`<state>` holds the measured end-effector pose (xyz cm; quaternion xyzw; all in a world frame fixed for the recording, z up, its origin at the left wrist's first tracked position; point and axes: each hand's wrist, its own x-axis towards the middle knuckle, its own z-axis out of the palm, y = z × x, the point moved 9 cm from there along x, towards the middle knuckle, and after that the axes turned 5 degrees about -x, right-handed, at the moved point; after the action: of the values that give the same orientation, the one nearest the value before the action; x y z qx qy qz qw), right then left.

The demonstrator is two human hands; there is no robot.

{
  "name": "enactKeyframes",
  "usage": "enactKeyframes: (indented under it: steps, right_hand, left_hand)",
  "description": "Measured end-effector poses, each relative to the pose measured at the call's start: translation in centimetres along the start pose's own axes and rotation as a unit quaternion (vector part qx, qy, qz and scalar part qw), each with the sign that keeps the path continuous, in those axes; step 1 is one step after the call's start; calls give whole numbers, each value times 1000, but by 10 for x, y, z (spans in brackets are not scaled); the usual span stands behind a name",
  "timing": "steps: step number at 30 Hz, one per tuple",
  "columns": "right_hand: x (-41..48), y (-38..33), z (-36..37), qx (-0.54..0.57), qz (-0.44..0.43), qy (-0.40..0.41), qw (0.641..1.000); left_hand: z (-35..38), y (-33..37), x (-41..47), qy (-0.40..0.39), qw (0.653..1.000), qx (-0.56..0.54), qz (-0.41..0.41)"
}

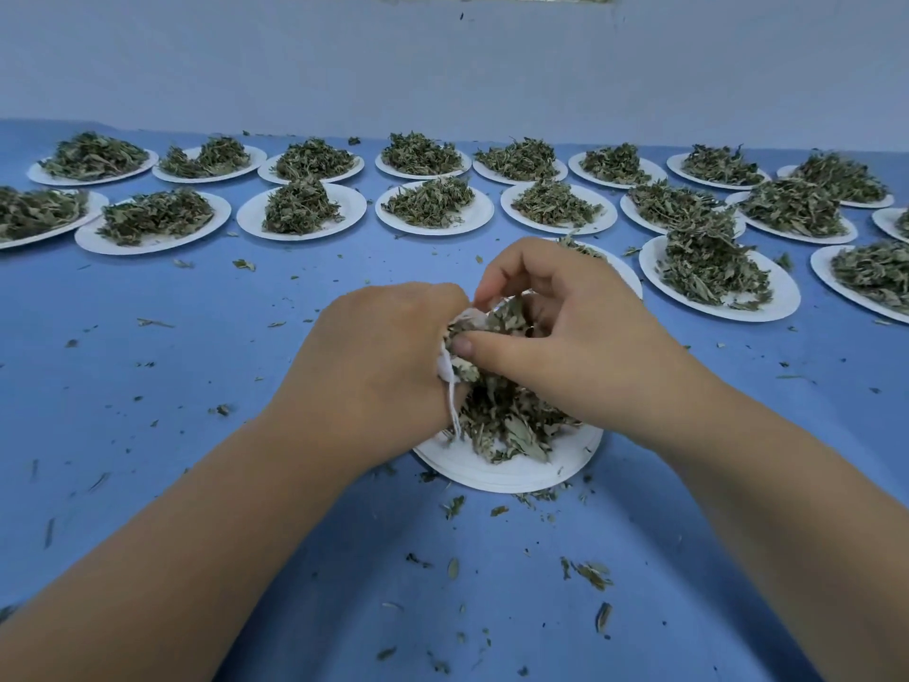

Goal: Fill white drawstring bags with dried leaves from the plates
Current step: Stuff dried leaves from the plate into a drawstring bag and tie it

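Bench (pixel 196 366): blue cover, smooth and matt; cloth or plastic sheet cannot be told. Scattered over it, leaf crumbs (pixel 592 575), dry, dull and flaky.
Plates (pixel 511 472): white, matt, paper-like, thin rims; the near one sits on a stack showing fine layered edges, and the far rows look the same stock.
Dried leaves (pixel 506 420): grey-green, crinkled, rough, dull.
Bag (pixel 446 369), near centre: white cloth, soft, matt, creased.
Cord (pixel 453 411) hanging from it: thin white string.
Wall (pixel 442 66), far: pale painted surface, flat matt finish.
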<state>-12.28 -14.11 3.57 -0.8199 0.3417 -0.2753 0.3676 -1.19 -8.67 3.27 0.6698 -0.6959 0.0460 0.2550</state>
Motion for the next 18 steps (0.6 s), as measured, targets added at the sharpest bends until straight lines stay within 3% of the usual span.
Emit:
enactKeyframes:
  steps: [8,11,14,18]
  right_hand:
    - [-9,-9,4,79,-45,-42,995]
    - [-8,-10,-3,86,-56,20,995]
    - [-8,-15,-8,17,-80,78,994]
    - [-6,-17,-4,22,-89,63,994]
  left_hand:
    - [-8,-12,-5,22,999,-10,-45]
    - [-7,-8,-4,20,999,-1,-36]
    - [-4,-5,-3,22,999,5,-38]
    - [-7,-2,-3,50,998,16,-29]
